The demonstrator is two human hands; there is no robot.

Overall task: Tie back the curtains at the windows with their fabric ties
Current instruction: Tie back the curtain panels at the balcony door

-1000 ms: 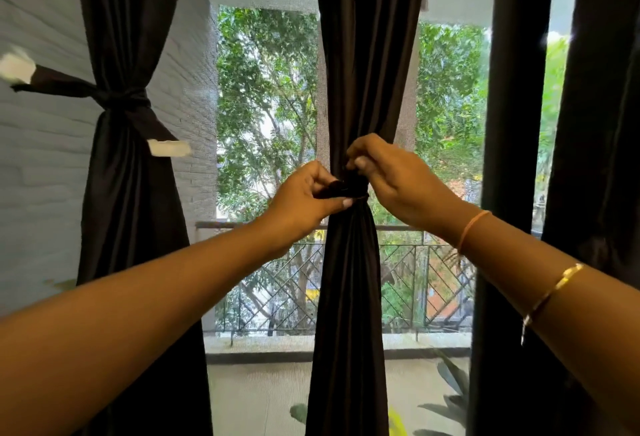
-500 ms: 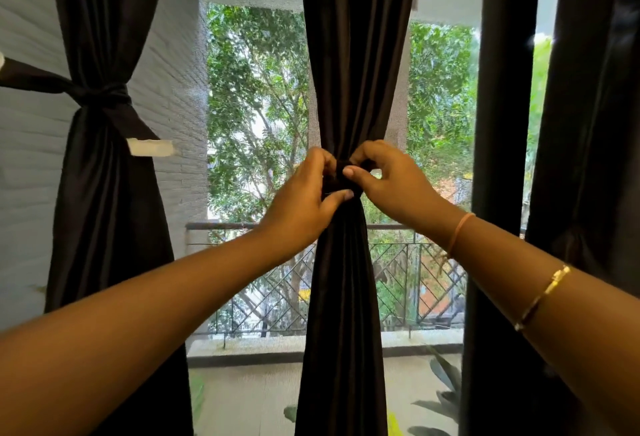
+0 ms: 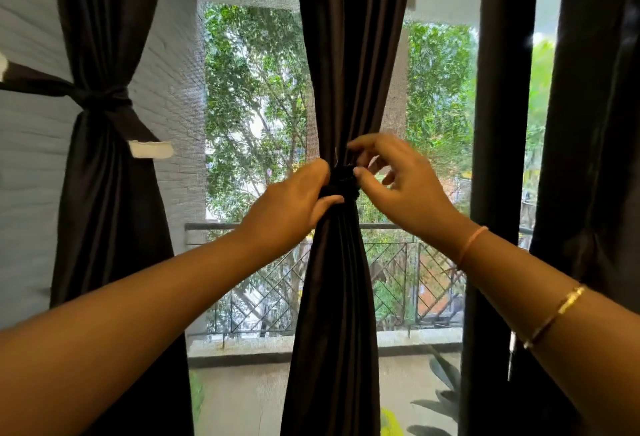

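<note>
Gripping curtain at tie: left hand.

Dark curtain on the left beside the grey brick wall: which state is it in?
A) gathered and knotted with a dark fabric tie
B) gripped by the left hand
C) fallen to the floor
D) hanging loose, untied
A: the left dark curtain is cinched at its waist by a knotted dark fabric tie, while the left hand grips the middle dark curtain.

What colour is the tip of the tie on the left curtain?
White; the tie tip shows best in the head view.
</note>
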